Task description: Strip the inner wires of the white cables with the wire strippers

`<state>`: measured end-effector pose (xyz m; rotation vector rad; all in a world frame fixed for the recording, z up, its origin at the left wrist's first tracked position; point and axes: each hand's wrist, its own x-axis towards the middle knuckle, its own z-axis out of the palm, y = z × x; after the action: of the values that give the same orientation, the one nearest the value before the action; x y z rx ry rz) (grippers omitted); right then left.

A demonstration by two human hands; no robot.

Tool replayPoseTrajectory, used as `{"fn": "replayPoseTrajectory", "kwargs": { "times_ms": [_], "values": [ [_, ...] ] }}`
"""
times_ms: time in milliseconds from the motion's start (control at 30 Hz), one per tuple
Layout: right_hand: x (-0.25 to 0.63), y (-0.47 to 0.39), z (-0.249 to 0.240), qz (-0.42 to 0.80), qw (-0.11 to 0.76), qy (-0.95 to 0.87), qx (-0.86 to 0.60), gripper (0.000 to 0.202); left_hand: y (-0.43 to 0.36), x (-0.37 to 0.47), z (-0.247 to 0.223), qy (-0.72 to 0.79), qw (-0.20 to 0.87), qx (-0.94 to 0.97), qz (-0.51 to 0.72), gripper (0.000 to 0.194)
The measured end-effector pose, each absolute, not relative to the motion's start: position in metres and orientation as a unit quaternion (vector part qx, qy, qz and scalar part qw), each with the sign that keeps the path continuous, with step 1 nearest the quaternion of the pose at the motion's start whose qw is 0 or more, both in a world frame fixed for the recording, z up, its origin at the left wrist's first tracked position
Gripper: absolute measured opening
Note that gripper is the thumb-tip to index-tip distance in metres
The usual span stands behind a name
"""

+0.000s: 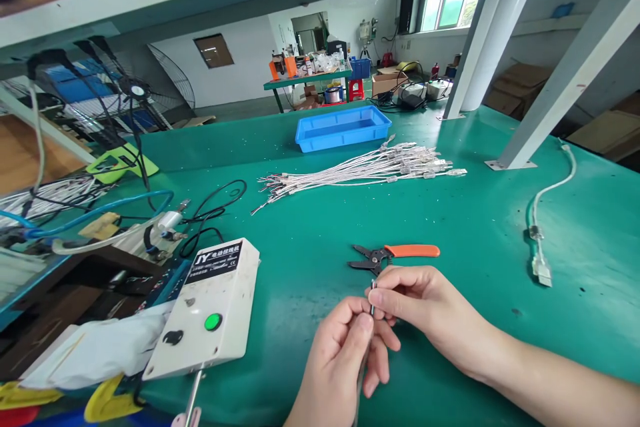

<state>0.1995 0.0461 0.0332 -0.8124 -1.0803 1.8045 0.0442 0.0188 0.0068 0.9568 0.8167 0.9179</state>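
My left hand is closed round a thin grey cable, whose lower part runs down out of view. At the cable's upper end, thin dark and light wires stick up, and my right hand pinches them between thumb and fingertips. Just beyond my right hand lie wire strippers with black jaws and orange handles, one handle partly hidden by the hand. Farther back, a bundle of white USB cables lies with stripped wire ends to the left and plugs to the right.
A blue plastic tray sits behind the bundle. To the left stands a white control box with a green button, beside hoses and machine parts. A single USB cable lies on the green table at right, near metal posts.
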Motion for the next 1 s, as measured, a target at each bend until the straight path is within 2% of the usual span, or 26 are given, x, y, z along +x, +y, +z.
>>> {"fn": "replayPoseTrajectory", "kwargs": {
  "times_ms": [300,800,1000],
  "values": [
    [0.1988,0.0477,0.0349,0.702,0.436,-0.433,-0.359,0.023,0.0173,0.0416,-0.0001,0.347,0.75,0.387,0.408,0.032],
    [0.2006,0.0482,0.0333,0.682,0.435,-0.45,-0.379,0.022,0.018,0.0419,0.0026,0.342,0.758,0.371,0.413,0.036],
    [0.2024,0.0476,0.0342,0.667,0.434,-0.464,-0.389,0.019,0.0198,0.0407,0.0025,0.332,0.769,0.342,0.427,0.031]
  ]
}}
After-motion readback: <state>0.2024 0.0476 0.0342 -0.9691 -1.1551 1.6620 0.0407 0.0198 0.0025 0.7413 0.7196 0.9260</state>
